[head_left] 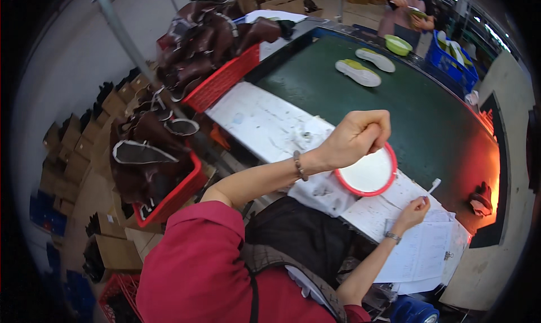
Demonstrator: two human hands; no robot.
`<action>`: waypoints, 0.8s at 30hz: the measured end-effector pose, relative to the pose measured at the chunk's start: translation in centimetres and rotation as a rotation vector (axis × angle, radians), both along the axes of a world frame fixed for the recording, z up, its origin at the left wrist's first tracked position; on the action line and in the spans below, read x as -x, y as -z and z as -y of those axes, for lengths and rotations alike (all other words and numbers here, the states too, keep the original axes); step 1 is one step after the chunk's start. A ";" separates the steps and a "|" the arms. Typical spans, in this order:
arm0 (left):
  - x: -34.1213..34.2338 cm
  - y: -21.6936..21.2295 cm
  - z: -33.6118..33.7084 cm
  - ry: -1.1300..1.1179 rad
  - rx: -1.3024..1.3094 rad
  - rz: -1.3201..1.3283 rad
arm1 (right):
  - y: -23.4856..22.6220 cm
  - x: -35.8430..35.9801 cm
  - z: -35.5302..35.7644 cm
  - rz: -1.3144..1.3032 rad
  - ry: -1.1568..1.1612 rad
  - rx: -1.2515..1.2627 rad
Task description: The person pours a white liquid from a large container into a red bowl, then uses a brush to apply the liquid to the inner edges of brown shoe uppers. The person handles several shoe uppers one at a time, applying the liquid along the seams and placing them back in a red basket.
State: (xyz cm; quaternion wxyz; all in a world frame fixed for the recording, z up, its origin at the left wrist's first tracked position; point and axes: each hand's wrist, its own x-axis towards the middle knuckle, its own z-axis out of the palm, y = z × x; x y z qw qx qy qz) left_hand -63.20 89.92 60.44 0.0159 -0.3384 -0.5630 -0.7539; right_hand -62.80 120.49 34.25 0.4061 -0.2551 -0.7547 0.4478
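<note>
Two red crates (222, 83) stand at the person's left, both heaped with dark brown boot uppers (197, 47), and beyond them brown cartons (73, 148) line the floor. Ahead runs a dark green conveyor belt (428, 120) carrying two pale shoe soles (366, 67) and a green bowl (398, 45), with a blue crate (451, 64) at its far side, where another person (403, 7) is standing. Between the worker and the belt lies a white, paint-smeared table (259, 120); a crumpled white sheet (321, 190) rests on it, and printed papers on a clipboard (422, 252) lie at its near end.

On that table, just under the left hand (355, 137), sits a round red-rimmed bowl (367, 174) of white liquid. The raised forearm crosses in front of the table and hides part of the bowl's near-left rim. The left fingers are curled shut into a fist above the bowl; something may be pinched inside, but I cannot tell what from here. The right hand (412, 212) rests on the papers, its fingers closed around the handle of a small white brush (433, 186), whose head points up toward the belt, just right of the bowl.
</note>
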 end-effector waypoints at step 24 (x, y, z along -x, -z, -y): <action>15.1 -3.2 44.7 -1.957 0.855 -0.495 | -3.0 -2.9 5.5 0.113 -0.277 0.275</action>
